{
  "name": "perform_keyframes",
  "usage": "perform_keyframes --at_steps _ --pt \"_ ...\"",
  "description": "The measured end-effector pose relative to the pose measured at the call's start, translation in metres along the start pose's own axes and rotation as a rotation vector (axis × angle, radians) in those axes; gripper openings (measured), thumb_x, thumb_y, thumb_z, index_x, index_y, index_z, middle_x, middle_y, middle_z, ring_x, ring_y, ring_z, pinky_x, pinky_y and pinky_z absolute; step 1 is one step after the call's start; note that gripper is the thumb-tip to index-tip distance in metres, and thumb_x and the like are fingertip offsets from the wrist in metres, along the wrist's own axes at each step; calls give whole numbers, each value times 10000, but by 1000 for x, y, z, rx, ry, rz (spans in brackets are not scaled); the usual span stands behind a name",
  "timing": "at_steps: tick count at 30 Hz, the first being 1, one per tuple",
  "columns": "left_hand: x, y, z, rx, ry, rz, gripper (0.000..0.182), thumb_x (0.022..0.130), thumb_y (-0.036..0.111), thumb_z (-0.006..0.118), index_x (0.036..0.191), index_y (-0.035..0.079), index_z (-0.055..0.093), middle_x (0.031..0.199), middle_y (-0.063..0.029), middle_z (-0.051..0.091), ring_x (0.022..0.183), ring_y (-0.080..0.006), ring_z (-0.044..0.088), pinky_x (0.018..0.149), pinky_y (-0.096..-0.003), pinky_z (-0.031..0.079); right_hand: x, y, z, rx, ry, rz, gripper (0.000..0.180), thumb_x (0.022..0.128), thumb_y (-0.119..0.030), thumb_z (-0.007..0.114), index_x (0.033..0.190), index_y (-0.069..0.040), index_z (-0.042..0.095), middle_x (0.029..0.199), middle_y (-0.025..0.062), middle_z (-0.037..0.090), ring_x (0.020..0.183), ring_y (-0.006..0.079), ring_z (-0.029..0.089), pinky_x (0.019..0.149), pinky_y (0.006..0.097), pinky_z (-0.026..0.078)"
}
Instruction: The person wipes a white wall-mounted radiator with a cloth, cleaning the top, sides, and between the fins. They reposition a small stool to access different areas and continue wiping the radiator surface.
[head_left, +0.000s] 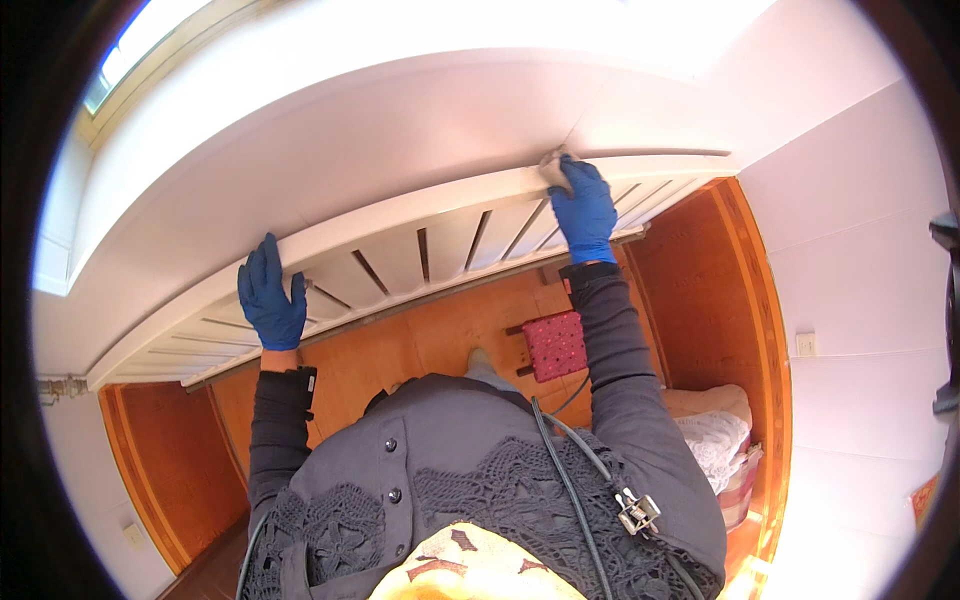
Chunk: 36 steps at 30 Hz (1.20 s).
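Before me stands a white panel radiator (450, 238) against the wall, its front broken by dark vertical gaps. My right hand (585, 206), in a blue glove, presses a greyish cloth (556, 166) onto the radiator's top ledge, towards its right end. Part of the cloth is covered by the fingers. My left hand (271, 300), gloved in blue too, rests with fingers spread on the top edge (296, 251) nearer the left end and holds nothing.
A pink dotted stool (555, 346) stands on the orange-brown floor (450, 315) below my right arm. Folded bedding (709, 442) lies at the right by a wooden panel (694, 277). A window (135, 67) is at upper left. A cable (570, 487) with a metal clip (637, 512) hangs down my chest.
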<state>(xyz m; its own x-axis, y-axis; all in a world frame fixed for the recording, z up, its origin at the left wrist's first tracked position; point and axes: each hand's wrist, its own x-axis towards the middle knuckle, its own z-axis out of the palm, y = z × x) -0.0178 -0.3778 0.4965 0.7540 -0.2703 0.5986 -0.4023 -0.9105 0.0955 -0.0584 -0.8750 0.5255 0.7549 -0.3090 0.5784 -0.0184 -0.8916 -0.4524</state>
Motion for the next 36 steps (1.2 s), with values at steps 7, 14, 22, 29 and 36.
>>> perform_keyframes --at_steps 7,14,22,29,36 --pt "-1 -2 8 5 29 25 815 825 143 771 1560 70 427 1557 -91 498 1400 -308 471 1199 -471 316 28 121 -28 19 66 161 430 811 -108 744 1236 -47 721 1255 139 686 1158 317 653 1008 400 531" --pt "-3 -1 17 79 67 35 800 833 167 757 1553 67 424 1574 -97 484 1413 -324 457 1198 -500 302 59 228 -61 -21 160 190 402 835 -30 658 1234 -1 702 1248 174 682 1155 342 658 1035 397 514" --pt "1 6 22 135 92 36 781 840 216 705 1548 55 419 1545 -116 508 1411 -345 462 1205 -531 291 88 333 -100 -34 244 255 472 843 20 610 1304 -50 680 1304 151 672 1204 306 650 1060 383 508" --pt "0 5 25 218 42 25 781 876 264 694 1560 40 391 1554 -131 488 1403 -359 458 1216 -543 274 117 420 -117 -95 283 330 476 855 55 544 1304 -32 677 1293 167 677 1213 305 639 1090 371 481" --pt "-2 4 25 247 -7 -1 801 876 243 708 1570 38 365 1574 -138 461 1431 -357 430 1238 -525 258 132 491 -125 155 350 349 565 799 145 420 1290 22 670 1331 163 652 1247 258 596 1142 369 420"
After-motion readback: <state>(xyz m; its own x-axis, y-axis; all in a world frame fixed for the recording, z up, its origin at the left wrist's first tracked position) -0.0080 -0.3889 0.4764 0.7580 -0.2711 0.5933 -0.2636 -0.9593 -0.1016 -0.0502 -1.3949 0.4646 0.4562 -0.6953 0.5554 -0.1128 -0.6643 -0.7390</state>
